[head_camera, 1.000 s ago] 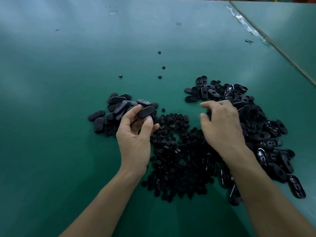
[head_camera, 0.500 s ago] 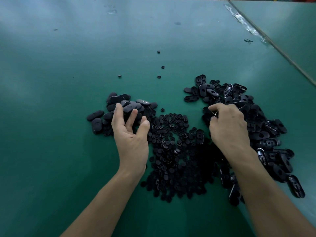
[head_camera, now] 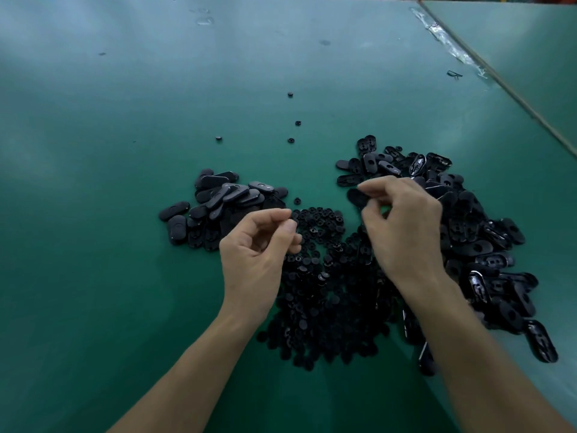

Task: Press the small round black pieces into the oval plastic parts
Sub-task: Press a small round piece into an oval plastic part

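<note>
A heap of small round black pieces [head_camera: 324, 285] lies in the middle of the green table. Left of it sits a pile of black oval parts [head_camera: 218, 201]; a larger pile of oval parts [head_camera: 477, 245] spreads to the right. My left hand [head_camera: 256, 260] hovers at the round heap's left edge and pinches one small round piece [head_camera: 294, 215] between thumb and forefinger. My right hand [head_camera: 402, 226] is raised over the gap between the heaps and pinches an oval part [head_camera: 357, 196] at its fingertips.
A few stray round pieces [head_camera: 291, 140] lie further back on the green table [head_camera: 125, 307]. A seam with clear tape [head_camera: 449, 42] runs along the back right, where a second table surface begins.
My left hand let go of an oval part onto the left pile, then moved right and picked up a round piece. My right hand lifted an oval part from the right pile.
</note>
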Motion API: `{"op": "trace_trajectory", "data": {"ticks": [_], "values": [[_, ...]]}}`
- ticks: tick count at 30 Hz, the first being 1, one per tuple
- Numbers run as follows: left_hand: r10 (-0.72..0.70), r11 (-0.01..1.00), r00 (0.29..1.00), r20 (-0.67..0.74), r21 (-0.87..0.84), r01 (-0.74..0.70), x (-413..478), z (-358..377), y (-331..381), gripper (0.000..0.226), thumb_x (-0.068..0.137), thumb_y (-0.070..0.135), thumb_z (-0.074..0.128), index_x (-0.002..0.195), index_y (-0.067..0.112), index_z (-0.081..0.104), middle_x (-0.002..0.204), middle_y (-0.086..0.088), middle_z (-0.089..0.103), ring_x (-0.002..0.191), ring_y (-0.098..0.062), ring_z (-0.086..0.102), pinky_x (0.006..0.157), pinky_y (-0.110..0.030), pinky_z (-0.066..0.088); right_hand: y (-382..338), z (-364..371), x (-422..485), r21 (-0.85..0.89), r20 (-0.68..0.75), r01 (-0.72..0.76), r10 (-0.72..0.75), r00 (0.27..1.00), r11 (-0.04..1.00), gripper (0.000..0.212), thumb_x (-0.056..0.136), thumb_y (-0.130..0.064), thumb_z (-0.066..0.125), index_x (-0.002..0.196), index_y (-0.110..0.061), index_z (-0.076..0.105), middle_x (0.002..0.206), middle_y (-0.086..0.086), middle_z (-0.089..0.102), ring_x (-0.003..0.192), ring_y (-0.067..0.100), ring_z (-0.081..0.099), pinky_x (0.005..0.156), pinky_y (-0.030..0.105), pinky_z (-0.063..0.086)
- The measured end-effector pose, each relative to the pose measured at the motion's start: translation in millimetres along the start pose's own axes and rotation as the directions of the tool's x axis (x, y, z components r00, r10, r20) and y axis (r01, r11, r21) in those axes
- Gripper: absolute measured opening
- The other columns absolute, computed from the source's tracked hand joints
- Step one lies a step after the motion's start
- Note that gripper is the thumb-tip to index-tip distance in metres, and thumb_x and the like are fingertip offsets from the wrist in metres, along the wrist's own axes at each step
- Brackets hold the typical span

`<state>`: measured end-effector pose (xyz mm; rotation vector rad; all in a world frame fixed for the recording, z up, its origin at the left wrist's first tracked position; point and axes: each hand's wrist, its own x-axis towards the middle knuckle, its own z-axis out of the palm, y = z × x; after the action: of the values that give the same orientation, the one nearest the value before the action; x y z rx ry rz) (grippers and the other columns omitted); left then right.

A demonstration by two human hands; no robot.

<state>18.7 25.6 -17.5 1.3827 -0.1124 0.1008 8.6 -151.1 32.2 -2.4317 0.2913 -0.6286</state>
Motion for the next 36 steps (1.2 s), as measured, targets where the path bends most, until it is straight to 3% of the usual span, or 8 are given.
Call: {"op": "trace_trajectory", "data": {"ticks": [6,11,14,18,21,23,29,36], "values": [[-0.05,0.999,0.998,0.027,-0.017,0.05,-1,4,4,0.021,0.094,0.006,0.068,0.114,0.01,0.072,0.093,-0.004,0.078,0.083,-0.019,0.076,0.076,-0.025,0.06,-32,16,-20,0.272,0.078,0.153,-0.181,0.98,0.95,0.021,0.086,-0.001,0.072,0.1,-0.017,0.076,0.094,-0.009,0.066,0.083,-0.001,0.063,0.077,0.007,0.048],[-0.037,0.999,0.998,0.047,-0.018,0.038,1,3,4,0.022,0.094,0.017,0.065,0.113,0.008,0.073,0.1,-0.003,0.078,0.094,-0.019,0.075,0.08,-0.025,0.059,-40,21,-23,0.501,0.193,0.069,-0.19,0.963,0.863,0.035,0.083,0.006,0.069,0.096,-0.026,0.073,0.092,-0.01,0.072,0.083,0.007,0.07,0.076,0.022,0.058],[-0.037,0.999,0.999,0.023,0.013,0.036,4,2,1,0.017,0.095,0.016,0.066,0.11,0.016,0.075,0.095,-0.002,0.078,0.087,-0.017,0.075,0.077,-0.025,0.058,-38,20,-18,0.577,0.267,-0.033,-0.151,0.952,0.816,0.034,0.089,0.004,0.064,0.096,-0.028,0.072,0.09,-0.009,0.074,0.082,0.008,0.072,0.073,0.019,0.057],[-0.027,0.999,0.999,-0.041,0.029,0.029,5,2,-1,0.024,0.096,0.008,0.066,0.106,0.028,0.074,0.088,0.006,0.076,0.077,-0.007,0.071,0.069,-0.019,0.056,-24,20,-10,0.236,0.205,0.025,-0.075,0.976,0.971,0.021,0.092,-0.01,0.067,0.108,-0.022,0.072,0.098,-0.009,0.068,0.089,0.001,0.064,0.08,0.011,0.049],[-0.021,1.0,0.999,-0.035,0.005,0.021,4,1,-1,0.027,0.096,0.008,0.066,0.109,0.031,0.074,0.085,0.006,0.076,0.076,-0.005,0.07,0.069,-0.017,0.056,-11,19,-9,-0.098,0.273,0.031,-0.003,0.962,0.995,0.027,0.097,-0.023,0.062,0.123,-0.02,0.067,0.113,0.0,0.059,0.107,0.015,0.056,0.096,0.029,0.047],[-0.035,0.999,0.999,-0.031,-0.018,0.034,4,2,-1,0.026,0.094,0.01,0.068,0.111,0.029,0.073,0.084,0.004,0.075,0.075,-0.007,0.07,0.069,-0.018,0.056,-6,19,-10,-0.214,0.32,0.023,0.048,0.946,0.977,0.029,0.1,-0.027,0.058,0.127,-0.019,0.065,0.116,0.004,0.057,0.113,0.021,0.051,0.099,0.033,0.044],[-0.057,0.996,0.998,0.018,-0.063,0.058,1,1,2,0.025,0.079,0.023,0.078,0.102,0.017,0.072,0.082,-0.005,0.075,0.073,-0.017,0.074,0.065,-0.02,0.057,-5,19,-10,-0.217,0.323,0.009,0.063,0.944,0.976,0.019,0.1,-0.022,0.058,0.114,-0.019,0.072,0.109,0.003,0.065,0.108,0.021,0.054,0.094,0.031,0.045],[-0.045,0.994,0.999,0.01,-0.096,0.046,1,3,4,0.014,0.086,0.016,0.072,0.099,0.017,0.076,0.082,-0.005,0.077,0.077,-0.017,0.075,0.068,-0.021,0.058,-6,20,-8,-0.228,0.337,-0.005,0.083,0.938,0.974,0.016,0.099,-0.024,0.061,0.109,-0.019,0.072,0.105,0.003,0.067,0.104,0.021,0.058,0.09,0.034,0.05]]}}
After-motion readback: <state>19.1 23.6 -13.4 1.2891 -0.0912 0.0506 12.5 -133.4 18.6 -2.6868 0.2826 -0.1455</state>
